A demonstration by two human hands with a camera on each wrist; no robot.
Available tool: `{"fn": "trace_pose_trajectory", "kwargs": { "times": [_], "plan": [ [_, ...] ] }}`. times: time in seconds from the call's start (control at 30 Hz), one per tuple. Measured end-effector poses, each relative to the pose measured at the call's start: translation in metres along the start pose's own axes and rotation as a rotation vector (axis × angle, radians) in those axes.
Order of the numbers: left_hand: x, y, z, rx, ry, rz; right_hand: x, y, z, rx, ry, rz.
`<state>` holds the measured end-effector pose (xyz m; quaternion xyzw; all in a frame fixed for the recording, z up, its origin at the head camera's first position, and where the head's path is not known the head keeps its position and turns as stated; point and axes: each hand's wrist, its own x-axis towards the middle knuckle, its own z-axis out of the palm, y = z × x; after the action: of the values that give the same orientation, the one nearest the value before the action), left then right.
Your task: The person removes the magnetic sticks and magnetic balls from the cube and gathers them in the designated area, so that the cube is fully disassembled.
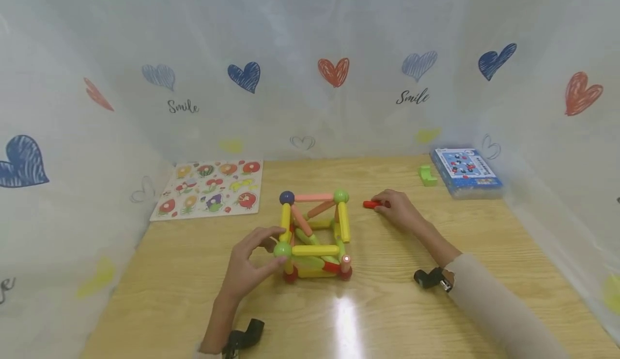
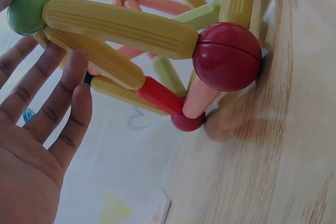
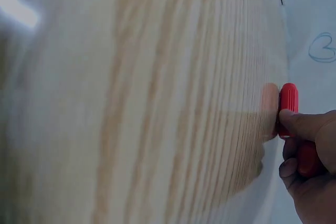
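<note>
A cube-like frame of magnetic rods and balls (image 1: 316, 250) stands on the table. At its near left top corner is a green ball (image 2: 29, 9), joined to yellow rods (image 2: 121, 27). My left hand (image 1: 249, 265) holds this ball between thumb and index finger, the other fingers spread below it. Red balls (image 2: 227, 56) form the lower corners. Right of the frame, my right hand (image 1: 399, 209) pinches a red magnetic rod (image 3: 289, 100) just over the table. A second red piece (image 3: 310, 158) shows among that hand's fingers, its shape partly hidden.
A fruit picture board (image 1: 208, 189) lies at the back left. A blue box (image 1: 466, 171) sits at the back right, with a light green bracket-shaped piece (image 1: 427, 176) beside it. A white curtain with hearts (image 1: 334, 72) surrounds the table (image 1: 387, 316).
</note>
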<state>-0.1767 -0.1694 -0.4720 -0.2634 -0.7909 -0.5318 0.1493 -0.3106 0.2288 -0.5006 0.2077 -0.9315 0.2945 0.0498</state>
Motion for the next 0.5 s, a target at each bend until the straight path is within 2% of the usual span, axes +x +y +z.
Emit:
{"fn": "trace_pose_trajectory", "kwargs": {
  "times": [0.17,0.3,0.33,0.4,0.5],
  "plan": [
    [0.003,0.005,-0.002,0.005,-0.002,0.005,-0.001,-0.001,-0.009,0.036,-0.025,0.077],
    [0.004,0.006,-0.001,0.017,0.001,0.008,0.003,-0.005,-0.022,0.137,-0.05,0.14],
    [0.003,0.001,-0.001,0.017,0.001,0.01,0.006,-0.005,-0.025,0.164,-0.058,0.147],
    [0.003,-0.001,-0.001,0.011,0.003,0.019,0.011,-0.006,-0.028,0.204,-0.064,0.129],
    [0.002,-0.002,0.0,-0.004,-0.001,0.024,0.02,-0.006,-0.031,0.191,-0.063,0.058]
  ]
}}
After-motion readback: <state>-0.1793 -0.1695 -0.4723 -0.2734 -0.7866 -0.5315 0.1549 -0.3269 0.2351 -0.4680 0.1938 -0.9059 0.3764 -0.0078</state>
